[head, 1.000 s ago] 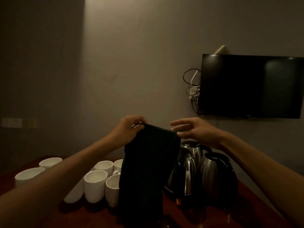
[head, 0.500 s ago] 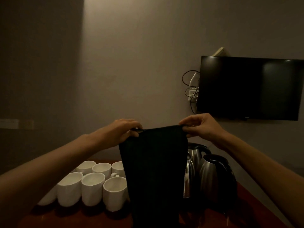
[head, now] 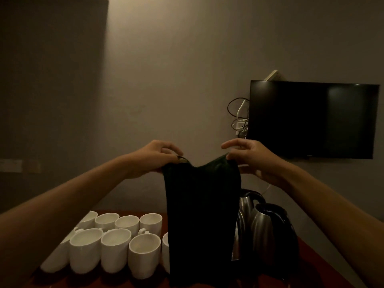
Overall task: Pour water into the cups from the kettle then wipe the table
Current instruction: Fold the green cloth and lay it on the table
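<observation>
A dark cloth (head: 202,221) hangs in the air in front of me, held up by its top edge. My left hand (head: 154,156) pinches its left top corner and my right hand (head: 250,156) pinches its right top corner, the forefinger stretched out. Below on the left, several white cups (head: 115,246) stand crowded together on the reddish-brown table (head: 52,281). Steel kettles (head: 266,231) with black handles stand on the right, partly hidden behind the cloth.
A dark television (head: 313,119) hangs on the wall at the right, with cables and a socket (head: 240,119) beside its left edge. A wall plate (head: 11,165) is at the far left. The room is dim.
My right hand has taken hold of the cloth's right corner, and both hands now hold it up. The view has shifted, so more cups show at lower left.
</observation>
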The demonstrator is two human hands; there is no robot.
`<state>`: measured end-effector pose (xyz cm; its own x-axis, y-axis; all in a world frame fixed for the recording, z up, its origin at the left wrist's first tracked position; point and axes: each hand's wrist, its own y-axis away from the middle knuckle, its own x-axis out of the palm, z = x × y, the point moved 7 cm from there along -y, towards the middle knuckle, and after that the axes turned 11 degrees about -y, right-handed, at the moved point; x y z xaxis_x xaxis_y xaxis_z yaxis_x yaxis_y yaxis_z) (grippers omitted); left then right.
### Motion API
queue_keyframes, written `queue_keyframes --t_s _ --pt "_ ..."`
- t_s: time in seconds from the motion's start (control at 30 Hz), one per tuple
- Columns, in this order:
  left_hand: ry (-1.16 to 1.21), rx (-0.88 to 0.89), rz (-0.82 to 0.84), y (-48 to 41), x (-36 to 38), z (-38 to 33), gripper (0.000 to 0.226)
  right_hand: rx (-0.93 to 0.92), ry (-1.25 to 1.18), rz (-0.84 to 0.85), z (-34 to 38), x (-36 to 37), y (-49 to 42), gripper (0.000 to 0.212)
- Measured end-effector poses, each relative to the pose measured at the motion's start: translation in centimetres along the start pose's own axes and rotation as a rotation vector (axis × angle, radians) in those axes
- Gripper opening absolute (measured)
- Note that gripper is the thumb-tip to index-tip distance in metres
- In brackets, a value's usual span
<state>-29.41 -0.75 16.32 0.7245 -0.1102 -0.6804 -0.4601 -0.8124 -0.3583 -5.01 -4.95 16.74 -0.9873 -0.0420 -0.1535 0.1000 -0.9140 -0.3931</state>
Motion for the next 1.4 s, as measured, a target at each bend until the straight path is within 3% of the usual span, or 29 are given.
queue_keyframes --t_s 0.17,0.27,0.43,0.7,0.87,1.03,1.13,1.27,1.4 --pt "0.297 -0.282 -0.026 -0.3 1.2 1.0 0.023 0.066 -0.108 -0.093 0.0 1.9 0.3 0.024" --pt "0.575 -0.428 0.005 0.2 2.5 0.9 0.007 0.110 -0.279 -0.149 -0.6 3.0 0.8 0.023" --pt "0.787 -0.438 0.002 1.2 4.3 -0.9 0.006 0.065 -0.346 -0.168 -1.3 5.6 1.9 0.018" --pt "0.685 -0.302 -0.011 2.0 4.6 -3.3 0.016 -0.287 -0.027 -0.171 0.6 6.5 2.7 0.034" --pt "0.674 -0.276 -0.087 2.2 4.1 -3.8 0.015 -0.405 0.039 -0.050 1.2 7.2 3.6 0.033" --pt "0.716 -0.286 -0.094 1.9 4.1 -3.6 0.015 -0.479 0.131 -0.073 0.7 6.8 4.1 0.054" --pt "0.781 -0.275 -0.065 1.9 4.5 -3.6 0.012 -0.514 0.068 -0.136 0.4 6.0 4.1 0.050" --pt "0.825 -0.224 0.015 2.0 4.8 -3.3 0.032 -0.479 -0.082 -0.131 0.0 5.3 3.7 0.039" --pt "0.471 -0.033 -0.050 1.7 4.1 -2.6 0.039 -0.476 -0.106 -0.101 0.5 5.2 3.2 0.037"
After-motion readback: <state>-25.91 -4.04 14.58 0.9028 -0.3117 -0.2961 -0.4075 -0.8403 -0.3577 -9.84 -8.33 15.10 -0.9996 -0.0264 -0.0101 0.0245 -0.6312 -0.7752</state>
